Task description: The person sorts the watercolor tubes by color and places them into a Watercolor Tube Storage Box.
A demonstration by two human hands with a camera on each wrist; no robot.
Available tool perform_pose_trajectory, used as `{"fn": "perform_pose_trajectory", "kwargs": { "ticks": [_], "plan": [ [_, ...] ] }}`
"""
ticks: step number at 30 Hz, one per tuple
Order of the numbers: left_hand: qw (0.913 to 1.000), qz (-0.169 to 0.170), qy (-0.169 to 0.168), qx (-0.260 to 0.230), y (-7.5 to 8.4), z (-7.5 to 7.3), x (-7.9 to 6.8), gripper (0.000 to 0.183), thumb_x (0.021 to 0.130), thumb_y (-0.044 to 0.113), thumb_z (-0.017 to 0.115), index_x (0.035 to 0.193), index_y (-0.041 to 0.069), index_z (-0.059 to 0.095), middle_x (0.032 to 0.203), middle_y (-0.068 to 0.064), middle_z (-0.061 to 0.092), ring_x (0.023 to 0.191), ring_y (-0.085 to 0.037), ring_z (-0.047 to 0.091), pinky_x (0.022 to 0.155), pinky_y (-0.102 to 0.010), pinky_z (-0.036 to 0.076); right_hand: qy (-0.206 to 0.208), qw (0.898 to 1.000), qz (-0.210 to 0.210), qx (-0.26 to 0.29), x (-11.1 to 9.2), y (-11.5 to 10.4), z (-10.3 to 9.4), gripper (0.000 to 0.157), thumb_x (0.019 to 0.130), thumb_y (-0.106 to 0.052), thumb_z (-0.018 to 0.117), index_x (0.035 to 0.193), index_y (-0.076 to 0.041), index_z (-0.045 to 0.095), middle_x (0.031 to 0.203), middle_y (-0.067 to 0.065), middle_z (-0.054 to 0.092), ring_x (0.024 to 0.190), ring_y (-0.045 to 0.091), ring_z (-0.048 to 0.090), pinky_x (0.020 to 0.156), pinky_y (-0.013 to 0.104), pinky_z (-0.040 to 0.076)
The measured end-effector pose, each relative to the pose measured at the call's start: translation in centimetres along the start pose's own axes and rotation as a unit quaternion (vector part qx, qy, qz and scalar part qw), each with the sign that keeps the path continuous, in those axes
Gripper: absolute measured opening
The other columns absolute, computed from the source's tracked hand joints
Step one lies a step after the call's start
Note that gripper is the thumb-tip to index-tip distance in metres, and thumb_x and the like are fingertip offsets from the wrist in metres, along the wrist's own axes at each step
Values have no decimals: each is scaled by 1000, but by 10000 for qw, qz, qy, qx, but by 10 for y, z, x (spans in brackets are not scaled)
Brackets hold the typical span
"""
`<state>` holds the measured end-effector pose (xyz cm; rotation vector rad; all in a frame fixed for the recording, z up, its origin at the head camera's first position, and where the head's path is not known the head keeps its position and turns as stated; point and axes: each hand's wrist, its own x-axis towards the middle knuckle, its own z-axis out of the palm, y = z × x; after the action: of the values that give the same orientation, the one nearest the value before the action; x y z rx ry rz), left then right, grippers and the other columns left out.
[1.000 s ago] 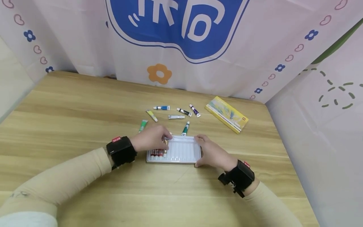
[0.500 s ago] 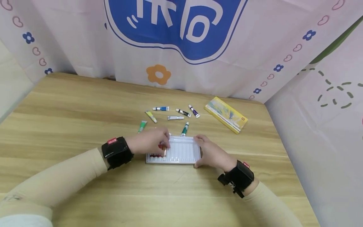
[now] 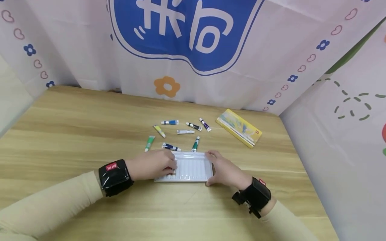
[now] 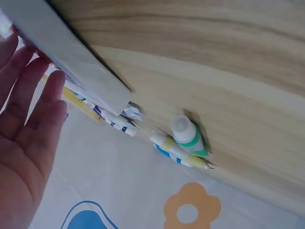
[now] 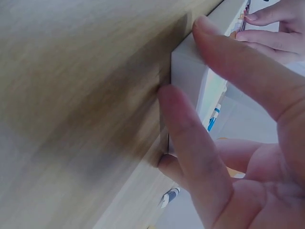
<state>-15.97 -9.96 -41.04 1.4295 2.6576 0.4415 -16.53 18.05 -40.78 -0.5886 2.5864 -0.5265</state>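
Note:
A white plastic paint-tube tray (image 3: 194,167) lies on the table in the head view. My right hand (image 3: 227,170) grips its right end, thumb at the near edge and fingers at the far edge. My left hand (image 3: 152,164) lies over the tray's left part, fingertips on the paint tubes (image 3: 171,175) set in its slots. Most of those tubes are hidden under it. In the left wrist view the left fingers (image 4: 45,93) extend loosely over the tray's rim. Right behind the tray lie a dark blue paint tube (image 3: 171,147) and a dark green one (image 3: 196,144).
Further back are loose paint tubes: light green (image 3: 149,143), yellow (image 3: 159,131), blue (image 3: 170,122), silvery white (image 3: 185,132), black (image 3: 194,126) and purple (image 3: 205,124). A yellow box (image 3: 239,128) lies back right. A printed curtain (image 3: 132,75) hangs along the table's far edge.
My left hand has come nearer over the tubes in the tray and slightly left, uncovering the dark blue tube behind it. The right hand keeps its grip on the tray. The head view has tilted slightly.

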Motion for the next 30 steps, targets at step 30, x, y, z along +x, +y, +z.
{"fn": "perform_pose_trajectory", "kwargs": {
  "ticks": [30],
  "plan": [
    [9975,109,-184,-671,-17,0,-5,20,97,12,73,116,12,79,107,3,70,98,-8,61,89,-27,55,-104,9999,110,-10,0,-2,-2,104,74,-14,93,157,2,32,163,22,28,141,37,43,113,47,39]
  ]
}}
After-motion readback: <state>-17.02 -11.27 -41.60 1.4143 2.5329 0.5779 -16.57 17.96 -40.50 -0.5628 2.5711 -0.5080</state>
